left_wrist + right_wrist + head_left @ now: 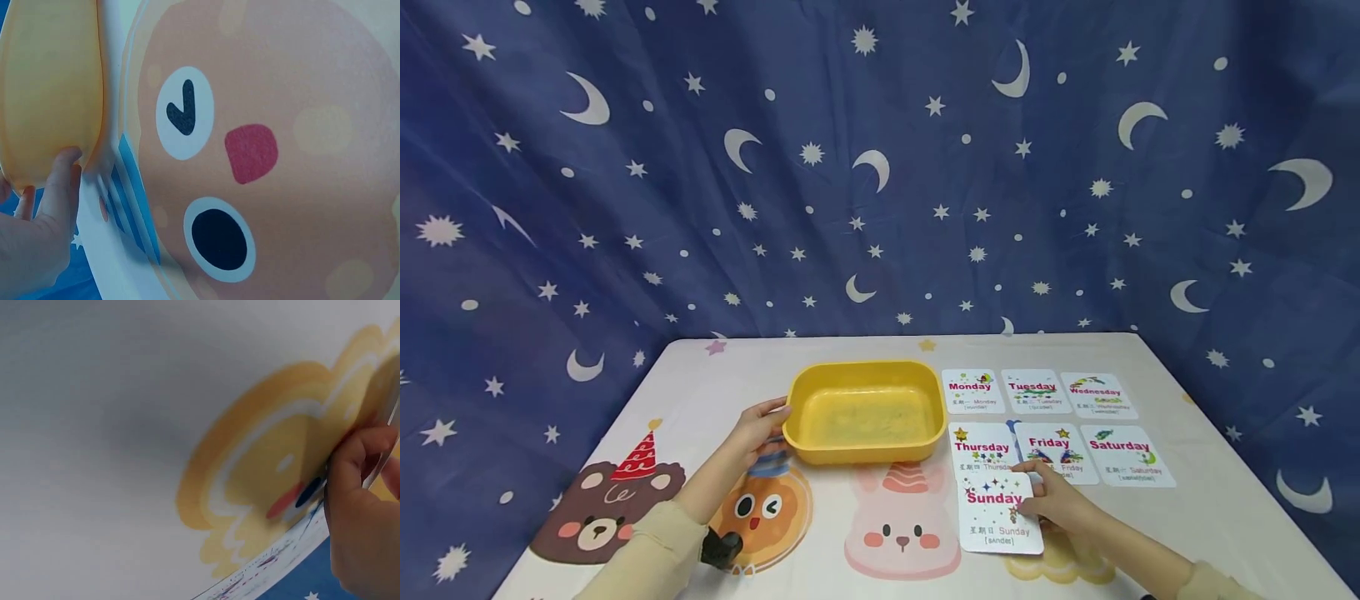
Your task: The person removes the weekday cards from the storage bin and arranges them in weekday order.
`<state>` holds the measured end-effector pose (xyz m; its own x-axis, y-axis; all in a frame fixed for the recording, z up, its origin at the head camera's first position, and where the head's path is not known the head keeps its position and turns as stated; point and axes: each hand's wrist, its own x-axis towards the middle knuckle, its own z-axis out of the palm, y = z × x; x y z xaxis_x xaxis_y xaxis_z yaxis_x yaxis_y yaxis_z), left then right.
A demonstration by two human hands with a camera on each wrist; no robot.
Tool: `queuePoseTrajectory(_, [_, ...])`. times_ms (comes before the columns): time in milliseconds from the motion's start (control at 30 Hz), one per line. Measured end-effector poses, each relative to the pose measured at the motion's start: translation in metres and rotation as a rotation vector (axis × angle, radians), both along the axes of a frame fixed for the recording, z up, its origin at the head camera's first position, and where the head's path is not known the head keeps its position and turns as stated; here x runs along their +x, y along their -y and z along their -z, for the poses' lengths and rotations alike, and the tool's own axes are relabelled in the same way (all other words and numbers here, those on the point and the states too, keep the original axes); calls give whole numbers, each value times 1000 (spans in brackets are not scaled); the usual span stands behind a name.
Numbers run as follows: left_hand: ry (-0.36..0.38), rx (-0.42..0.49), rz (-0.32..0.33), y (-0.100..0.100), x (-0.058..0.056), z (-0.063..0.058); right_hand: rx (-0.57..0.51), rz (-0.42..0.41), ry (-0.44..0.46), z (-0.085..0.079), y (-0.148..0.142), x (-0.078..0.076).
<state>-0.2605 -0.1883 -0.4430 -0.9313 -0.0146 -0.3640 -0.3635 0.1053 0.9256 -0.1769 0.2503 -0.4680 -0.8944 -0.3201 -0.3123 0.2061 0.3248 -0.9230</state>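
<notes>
A yellow plastic tub (867, 457) stands at the middle of the table. My left hand (762, 429) is at its left end, fingers fairly straight, with fingertips against its side in the left wrist view. On the right, my right hand (1060, 500) pinches the white Sunday card (998, 529) by its right edge. This card overlaps the lower edge of the Thursday card (981, 437) in the head view. Beside that lie the Friday card (1052, 433), partly covered by my right hand, and the Saturday card (1127, 458).
Behind them lie the Monday card (973, 400), Tuesday card (1036, 402) and Wednesday card (1101, 400) in a row. The pale tablecloth (850, 347) carries printed cartoon animals. A dark blue curtain (820, 92) with moons and stars hangs behind the table.
</notes>
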Motion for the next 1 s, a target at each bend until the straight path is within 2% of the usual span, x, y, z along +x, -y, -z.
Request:
queuePoseTrajectory(200, [-2, 15, 8, 1, 3, 2, 121, -12, -118, 2, 4, 5])
queuePoseTrajectory(400, [-6, 14, -3, 1, 2, 2, 423, -20, -283, -2, 9, 9])
queuePoseTrajectory(467, [-4, 19, -3, 1, 3, 1, 483, -45, -313, -2, 9, 11])
queuePoseTrajectory(633, [-1, 22, -1, 0, 4, 2, 529, -98, -355, -2, 9, 15])
queuePoseTrajectory(867, [-1, 7, 4, 0, 3, 5, 707, -10, -365, -2, 20, 18])
queuePoseTrajectory(1000, [14, 20, -5, -1, 3, 6, 735, -12, -378, -1, 21, 19])
